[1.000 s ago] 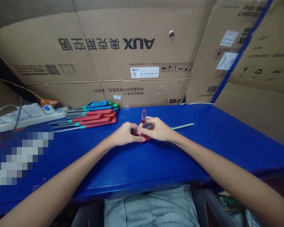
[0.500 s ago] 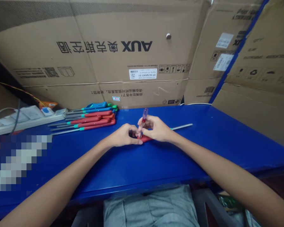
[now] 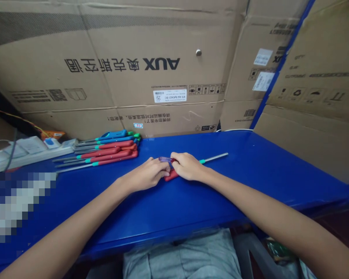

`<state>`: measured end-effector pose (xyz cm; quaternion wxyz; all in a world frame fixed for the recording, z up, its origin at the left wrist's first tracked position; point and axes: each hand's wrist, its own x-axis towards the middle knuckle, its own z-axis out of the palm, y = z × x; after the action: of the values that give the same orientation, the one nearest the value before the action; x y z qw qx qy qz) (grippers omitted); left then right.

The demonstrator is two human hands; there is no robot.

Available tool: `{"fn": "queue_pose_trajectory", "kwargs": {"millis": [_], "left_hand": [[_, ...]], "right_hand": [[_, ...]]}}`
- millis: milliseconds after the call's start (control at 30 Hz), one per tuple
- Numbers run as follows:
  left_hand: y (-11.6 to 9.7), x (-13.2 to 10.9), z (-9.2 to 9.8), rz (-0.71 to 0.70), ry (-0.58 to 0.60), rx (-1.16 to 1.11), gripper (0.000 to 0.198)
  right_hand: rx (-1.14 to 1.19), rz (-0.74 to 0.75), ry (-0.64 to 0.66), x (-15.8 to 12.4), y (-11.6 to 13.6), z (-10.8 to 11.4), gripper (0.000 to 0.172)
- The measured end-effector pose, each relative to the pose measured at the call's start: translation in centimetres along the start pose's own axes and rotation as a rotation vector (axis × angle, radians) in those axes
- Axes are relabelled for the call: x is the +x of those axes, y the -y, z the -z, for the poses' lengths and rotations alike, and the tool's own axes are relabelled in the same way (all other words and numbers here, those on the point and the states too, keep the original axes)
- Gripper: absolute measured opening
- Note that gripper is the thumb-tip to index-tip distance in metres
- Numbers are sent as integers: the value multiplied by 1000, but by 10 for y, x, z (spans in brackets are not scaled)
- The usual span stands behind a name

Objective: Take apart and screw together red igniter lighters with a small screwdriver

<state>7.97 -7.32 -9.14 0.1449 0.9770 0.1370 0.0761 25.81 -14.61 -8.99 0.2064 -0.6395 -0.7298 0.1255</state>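
Observation:
A long tool with a red handle (image 3: 171, 176), a teal collar and a metal rod, like a stick lighter, lies on the blue table under my hands. My left hand (image 3: 149, 173) is closed, its curled fingertips at the left end of the red handle. My right hand (image 3: 188, 166) is closed over the handle's middle, hiding part of it. Its fingers also grip a small screwdriver (image 3: 165, 159) with a clear purple handle and red collar. The screwdriver is tipped nearly flat, pointing left across the gap between my hands. Its tip is hidden.
Several similar tools with red handles (image 3: 116, 155) and blue handles (image 3: 113, 134) lie stacked at the left. Beside them is a white power strip (image 3: 43, 155) with plugs and cables. Cardboard panels (image 3: 119, 35) stand along the back and right of the blue table (image 3: 174, 205).
The screwdriver went from upright on the red handle to nearly flat. My left fingers curled in and both hands turned knuckles up. The whole view shifted slightly.

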Motion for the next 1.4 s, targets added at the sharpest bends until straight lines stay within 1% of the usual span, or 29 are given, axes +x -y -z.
{"fn": "queue_pose_trajectory", "kwargs": {"millis": [100, 200, 333, 467, 633, 800, 933, 1200, 1400], "left_hand": [[-1, -1, 0, 9, -4, 108, 19], [-4, 0, 2, 17, -21, 270, 22], [-11, 1, 6, 44, -6, 416, 19], [-16, 0, 11, 62, 55, 416, 22], [-16, -2, 11, 90, 107, 431, 23], [-12, -3, 7, 56, 93, 439, 21], [-9, -2, 6, 49, 111, 455, 23], [-12, -2, 4, 38, 119, 486, 29], [-12, -3, 5, 3, 130, 599, 32]], "right_hand": [[17, 10, -13, 1, -1, 0, 9], [70, 17, -19, 2, -2, -1, 7], [20, 27, -124, 3, -4, -9, 8], [-54, 45, -205, 4, -3, -18, 10], [-79, 65, -217, 4, -3, -20, 11], [-74, 85, -222, 4, -4, -22, 10], [-64, 96, -232, 4, -6, -23, 10], [-71, 76, -205, 5, -4, -22, 11], [-62, 64, -194, 5, -2, -20, 11]]}}
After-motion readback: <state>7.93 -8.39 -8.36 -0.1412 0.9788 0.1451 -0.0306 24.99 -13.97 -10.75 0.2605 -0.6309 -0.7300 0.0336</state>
